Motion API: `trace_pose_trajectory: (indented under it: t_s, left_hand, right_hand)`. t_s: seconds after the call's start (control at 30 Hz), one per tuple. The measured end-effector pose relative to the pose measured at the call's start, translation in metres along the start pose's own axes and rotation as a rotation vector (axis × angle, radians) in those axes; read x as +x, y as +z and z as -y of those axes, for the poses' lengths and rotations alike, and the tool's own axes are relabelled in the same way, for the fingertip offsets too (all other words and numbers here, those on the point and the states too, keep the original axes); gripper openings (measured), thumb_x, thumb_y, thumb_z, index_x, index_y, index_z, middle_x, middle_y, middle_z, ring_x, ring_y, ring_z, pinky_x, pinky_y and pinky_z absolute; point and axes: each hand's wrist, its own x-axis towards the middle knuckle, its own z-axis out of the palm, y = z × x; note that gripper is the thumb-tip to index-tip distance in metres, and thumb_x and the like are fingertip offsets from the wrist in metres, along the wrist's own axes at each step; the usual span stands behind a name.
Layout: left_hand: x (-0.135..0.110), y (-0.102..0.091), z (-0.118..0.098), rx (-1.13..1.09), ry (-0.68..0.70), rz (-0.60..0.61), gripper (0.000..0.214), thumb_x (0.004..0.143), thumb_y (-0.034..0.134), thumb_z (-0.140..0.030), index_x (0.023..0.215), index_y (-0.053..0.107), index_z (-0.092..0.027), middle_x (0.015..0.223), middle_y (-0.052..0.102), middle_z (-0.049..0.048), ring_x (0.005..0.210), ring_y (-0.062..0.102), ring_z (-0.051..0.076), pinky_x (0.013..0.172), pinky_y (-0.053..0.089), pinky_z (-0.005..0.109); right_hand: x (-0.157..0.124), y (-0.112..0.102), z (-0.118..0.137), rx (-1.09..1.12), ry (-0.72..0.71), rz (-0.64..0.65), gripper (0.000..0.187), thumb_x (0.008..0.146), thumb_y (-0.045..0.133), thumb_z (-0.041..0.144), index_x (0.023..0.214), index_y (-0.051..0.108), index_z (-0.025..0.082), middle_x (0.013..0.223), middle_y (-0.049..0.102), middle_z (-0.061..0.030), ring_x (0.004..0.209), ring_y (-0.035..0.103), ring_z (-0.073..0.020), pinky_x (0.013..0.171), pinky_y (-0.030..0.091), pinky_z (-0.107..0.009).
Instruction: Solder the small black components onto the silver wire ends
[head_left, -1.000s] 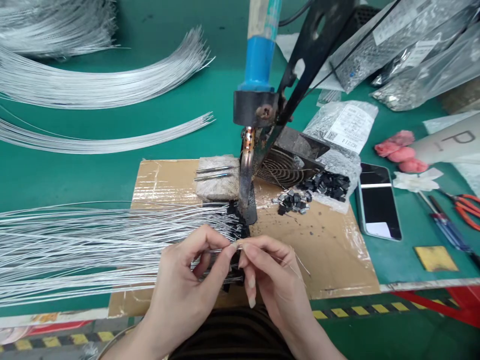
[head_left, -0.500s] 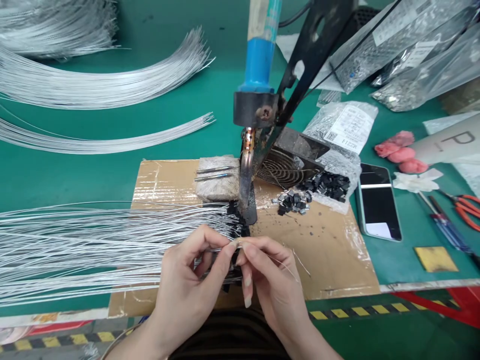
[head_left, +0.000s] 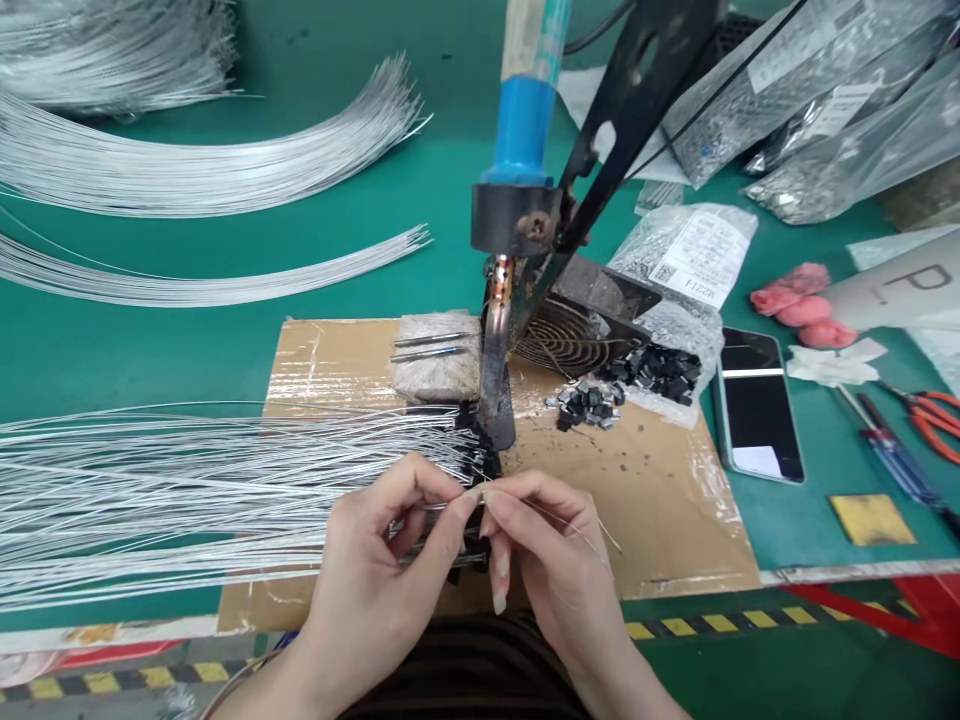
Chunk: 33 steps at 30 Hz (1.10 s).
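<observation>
My left hand (head_left: 382, 570) pinches the end of a thin silver wire between thumb and forefinger, over the near edge of a taped cardboard sheet (head_left: 675, 510). My right hand (head_left: 547, 560) meets it fingertip to fingertip, pinched on the same spot, with a fine strand trailing off to the right. Several more silver wires (head_left: 150, 490) fan out to the left from under my left hand. Just beyond my fingers stands a clamped soldering iron (head_left: 499, 360) with a blue handle, its tip pointing down at the cardboard. Small black parts (head_left: 589, 405) lie loose to the right of the tip.
Curved bundles of silver wire (head_left: 187, 170) lie at the back left on the green mat. A small fan (head_left: 562, 335), plastic bags of parts (head_left: 690, 250), a phone (head_left: 757, 400), pink clay (head_left: 799, 300), a screwdriver (head_left: 892, 465) and red-handled cutters (head_left: 934, 415) sit to the right.
Both hands have stayed pinched together at the same place, shifting only slightly. My right fingers have curled a little lower.
</observation>
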Motion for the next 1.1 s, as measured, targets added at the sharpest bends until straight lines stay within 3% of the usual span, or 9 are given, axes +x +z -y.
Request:
trace_pose_trajectory:
  t_s: [0.27,0.47,0.83,1.1]
  left_hand:
    - [0.004,-0.006,0.012,0.004,0.057,0.050,0.021,0.100,0.064,-0.030,0.081,0.068,-0.021,0.066,0.064,-0.0009,0.058,0.055,0.014,0.051,0.035,0.026]
    - [0.004,-0.002,0.003,-0.038,0.025,-0.048,0.017,0.096,0.067,-0.025,0.080,0.068,-0.021,0.064,0.060,-0.0039,0.054,0.049,0.010,0.051,0.031,0.025]
    - [0.001,0.001,0.000,0.021,0.049,-0.119,0.013,0.092,0.071,-0.023,0.080,0.071,-0.022,0.066,0.065,-0.0026,0.057,0.054,0.012,0.052,0.035,0.026]
    - [0.003,-0.004,0.006,0.073,0.156,-0.071,0.012,0.094,0.069,-0.021,0.083,0.072,-0.024,0.069,0.070,-0.0009,0.061,0.063,0.014,0.052,0.041,0.025]
  right_hand:
    - [0.002,0.000,0.002,0.036,0.038,0.028,0.013,0.084,0.088,0.033,0.084,0.087,0.019,0.067,0.072,0.0004,0.041,0.059,-0.0060,0.037,0.056,-0.015]
    - [-0.003,0.001,0.003,0.004,0.021,0.014,0.019,0.088,0.084,0.036,0.096,0.088,0.020,0.076,0.075,-0.0019,0.044,0.060,-0.0069,0.039,0.057,-0.018]
    - [-0.006,-0.001,-0.003,-0.107,-0.046,-0.032,0.009,0.090,0.085,0.031,0.090,0.086,0.022,0.069,0.076,0.0014,0.041,0.065,-0.0068,0.044,0.058,-0.015]
    - [-0.005,0.000,-0.002,-0.088,-0.046,-0.033,0.010,0.090,0.085,0.032,0.091,0.087,0.022,0.072,0.078,0.0000,0.041,0.066,-0.0078,0.043,0.057,-0.016]
